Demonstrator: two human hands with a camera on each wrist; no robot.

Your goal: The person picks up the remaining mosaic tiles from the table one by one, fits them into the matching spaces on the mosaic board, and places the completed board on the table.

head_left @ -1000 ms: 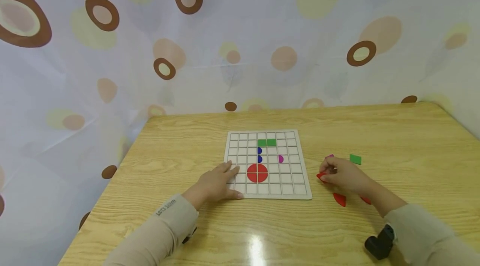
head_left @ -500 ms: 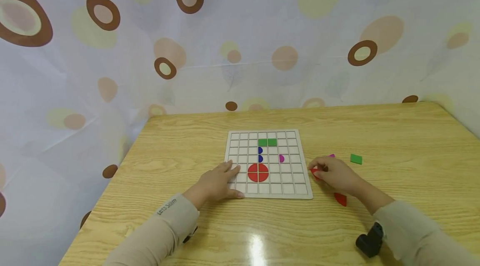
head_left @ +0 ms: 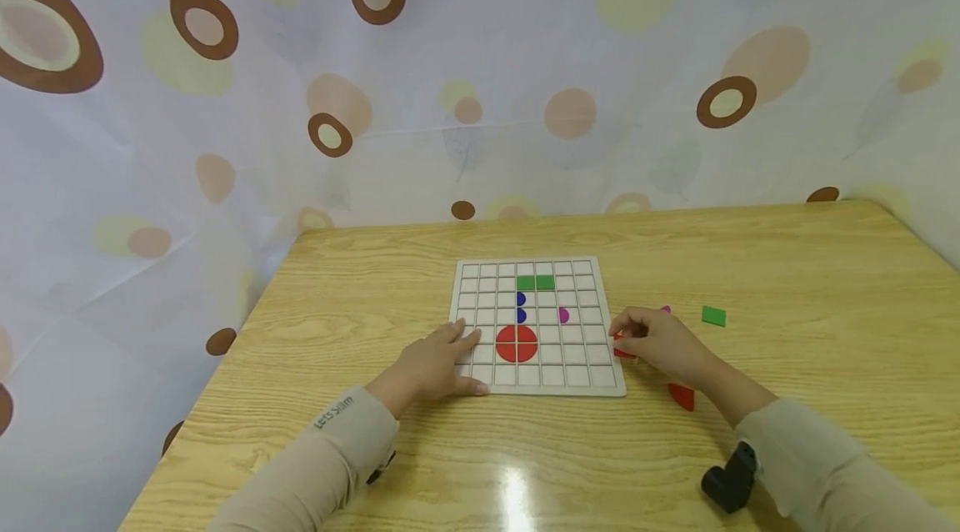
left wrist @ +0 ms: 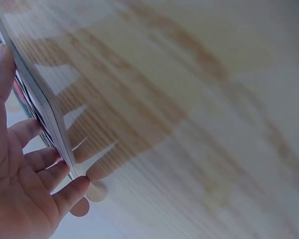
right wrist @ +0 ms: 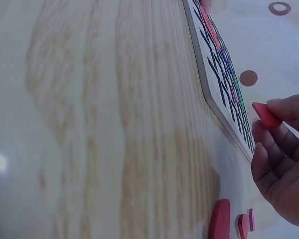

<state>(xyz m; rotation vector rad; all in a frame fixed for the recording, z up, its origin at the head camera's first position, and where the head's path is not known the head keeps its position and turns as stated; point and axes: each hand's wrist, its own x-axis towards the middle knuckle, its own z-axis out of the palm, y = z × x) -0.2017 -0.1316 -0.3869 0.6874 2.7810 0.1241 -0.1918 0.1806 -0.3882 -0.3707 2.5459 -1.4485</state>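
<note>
A white grid board (head_left: pixel 577 354) lies on the table. My left hand (head_left: pixel 435 361) rests on its left edge, fingers spread; in the left wrist view the fingertips touch the board's edge. Several red quarter-circle pieces (head_left: pixel 507 333) form a disc on the board. Above that disc are two blue half-discs (head_left: pixel 521 299) and two green rectangles (head_left: pixel 527 283), with a magenta half-disc (head_left: pixel 564 315) to the right. My right hand (head_left: pixel 663 344), at the board's right edge, pinches a red quarter-circle piece (right wrist: pixel 267 115) between thumb and fingers.
Loose on the table right of the board lie a green piece (head_left: pixel 714 315), a red piece (head_left: pixel 682 396) and a magenta piece (head_left: pixel 665 309) partly hidden by the right hand. Another red piece shows low in the right wrist view. A patterned cloth (head_left: pixel 510 173) hangs behind the table.
My right hand has moved left with the red quarter-circle piece, from among the loose pieces to the board's right edge. The left hand stays on the board.
</note>
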